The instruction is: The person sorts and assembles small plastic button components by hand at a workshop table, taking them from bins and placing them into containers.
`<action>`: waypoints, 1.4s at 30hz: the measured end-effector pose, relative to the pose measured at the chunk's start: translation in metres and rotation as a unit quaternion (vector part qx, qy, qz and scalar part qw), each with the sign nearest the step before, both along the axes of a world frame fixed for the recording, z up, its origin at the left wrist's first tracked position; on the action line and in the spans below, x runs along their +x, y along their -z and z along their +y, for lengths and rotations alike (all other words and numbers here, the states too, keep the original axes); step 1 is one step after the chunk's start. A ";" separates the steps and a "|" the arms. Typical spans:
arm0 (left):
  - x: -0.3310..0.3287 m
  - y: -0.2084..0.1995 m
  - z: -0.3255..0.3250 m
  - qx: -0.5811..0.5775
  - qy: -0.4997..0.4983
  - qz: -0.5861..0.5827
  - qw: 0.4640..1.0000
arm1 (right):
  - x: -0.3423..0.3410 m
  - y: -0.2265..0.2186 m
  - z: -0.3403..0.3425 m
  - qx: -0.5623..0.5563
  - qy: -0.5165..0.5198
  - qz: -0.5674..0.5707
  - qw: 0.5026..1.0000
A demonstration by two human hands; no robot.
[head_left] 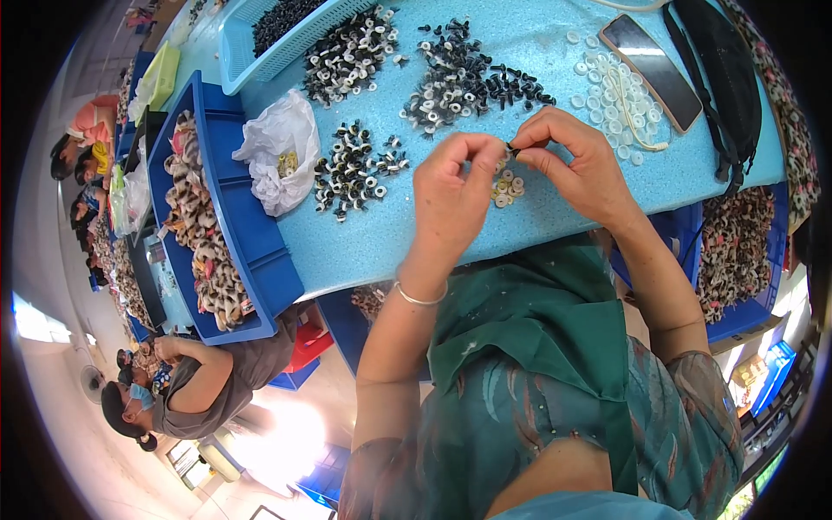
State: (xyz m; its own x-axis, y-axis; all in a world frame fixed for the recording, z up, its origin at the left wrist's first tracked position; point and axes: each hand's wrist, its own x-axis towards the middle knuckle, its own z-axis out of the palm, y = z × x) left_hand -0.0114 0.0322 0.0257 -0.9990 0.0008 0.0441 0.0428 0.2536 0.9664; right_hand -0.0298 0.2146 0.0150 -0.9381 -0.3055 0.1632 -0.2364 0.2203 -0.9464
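My right hand (579,162) pinches a small black peg (513,150) between thumb and forefinger. Just left of it, my left hand (454,184) is closed, its fingertips nearly meeting the right ones; what it holds is too small to make out. Right below the fingertips lies a small heap of cream rings (510,188) on the light-blue table (364,251). Beyond my hands spreads a pile of black pegs (459,74), some with white rings. To the left is a cluster of black pegs fitted with pale rings (348,171).
Translucent washers (614,108), a pale cord, a phone (652,71) and a black bag (721,87) lie at the right. At the left are a white plastic bag (282,147), a light-blue basket (286,54) and a blue bin (251,234) of furry pieces. Other people sit farther left.
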 end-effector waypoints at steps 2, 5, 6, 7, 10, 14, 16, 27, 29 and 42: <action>-0.018 0.006 -0.006 -0.161 -0.003 0.163 0.973 | -0.001 0.001 -0.001 0.004 0.007 0.026 1.000; -0.040 0.015 -0.008 -0.297 -0.012 0.270 0.916 | 0.001 0.004 -0.001 0.019 0.010 0.048 0.999; -0.043 0.016 -0.007 -0.297 -0.011 0.271 0.916 | 0.001 0.005 -0.001 0.019 0.011 0.048 0.999; -0.046 0.015 -0.006 -0.344 -0.004 0.273 0.899 | 0.001 0.006 0.000 0.020 0.010 0.054 0.998; -0.045 0.018 -0.008 -0.395 0.011 0.272 0.877 | 0.000 0.006 0.002 0.018 0.010 0.061 0.998; -0.032 0.023 -0.019 -0.378 0.011 0.276 0.884 | -0.002 0.009 0.003 0.015 0.009 0.073 0.997; -0.027 0.023 -0.020 -0.354 0.000 0.277 0.893 | -0.003 0.008 0.003 0.012 0.009 0.071 0.997; -0.026 0.024 -0.016 -0.348 0.040 0.233 0.907 | -0.002 0.008 -0.005 0.000 0.010 0.069 0.998; -0.027 0.026 -0.015 -0.338 0.011 0.237 0.911 | -0.001 0.008 -0.004 0.007 0.013 0.073 0.997; -0.021 0.027 -0.017 -0.276 -0.019 0.186 0.943 | -0.002 0.009 -0.012 -0.006 0.001 0.059 0.998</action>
State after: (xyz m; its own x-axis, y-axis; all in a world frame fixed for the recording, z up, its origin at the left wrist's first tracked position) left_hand -0.0325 0.0150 -0.0013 -0.9144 0.0903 0.3945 0.3332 0.7212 0.6073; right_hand -0.0319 0.2029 0.0063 -0.9130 -0.3000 0.2764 -0.3456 0.2092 -0.9148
